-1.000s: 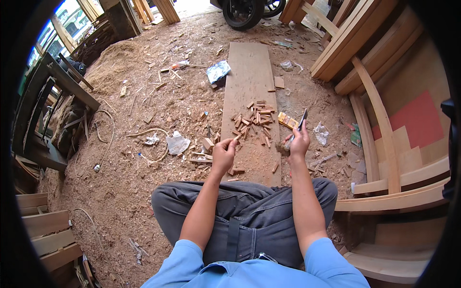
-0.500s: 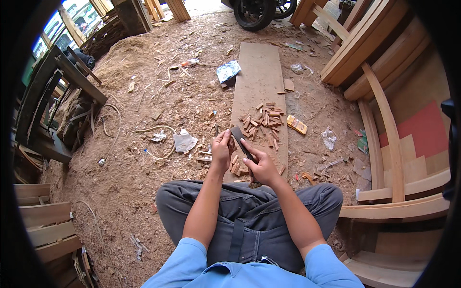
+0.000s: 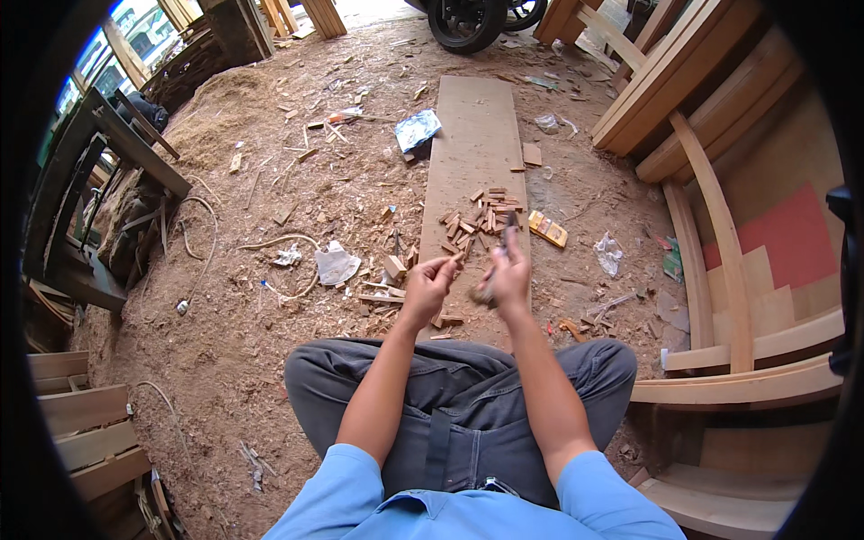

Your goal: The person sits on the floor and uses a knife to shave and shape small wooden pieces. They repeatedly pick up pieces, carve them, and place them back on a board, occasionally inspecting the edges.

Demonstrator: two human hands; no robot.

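My left hand (image 3: 429, 287) pinches a small wooden stick (image 3: 456, 258) just above the wide board (image 3: 472, 117) lying before me. To its right, my right hand (image 3: 508, 274) is blurred, closed around a dark, blade-like tool (image 3: 510, 222) that points upward. A pile of short wooden pieces (image 3: 490, 202) lies on the board beyond both hands, and loose chunks (image 3: 394, 267) lie left of them. A yellow package (image 3: 547, 228) rests beside the board on the right. My crossed legs (image 3: 324, 387) are below my forearms.
Wooden frames and planks (image 3: 735, 270) line the right side. A dark frame (image 3: 99, 225) and slatted wood (image 3: 85, 409) stand at the left. Shavings, cords (image 3: 288, 241) and scraps cover the floor. A motorbike wheel (image 3: 463, 22) is at the top.
Half a second ago the blade lay slanted at my left hand. Since then my right hand has moved up and right, turning the blade more upright, still left of its position one second ago.
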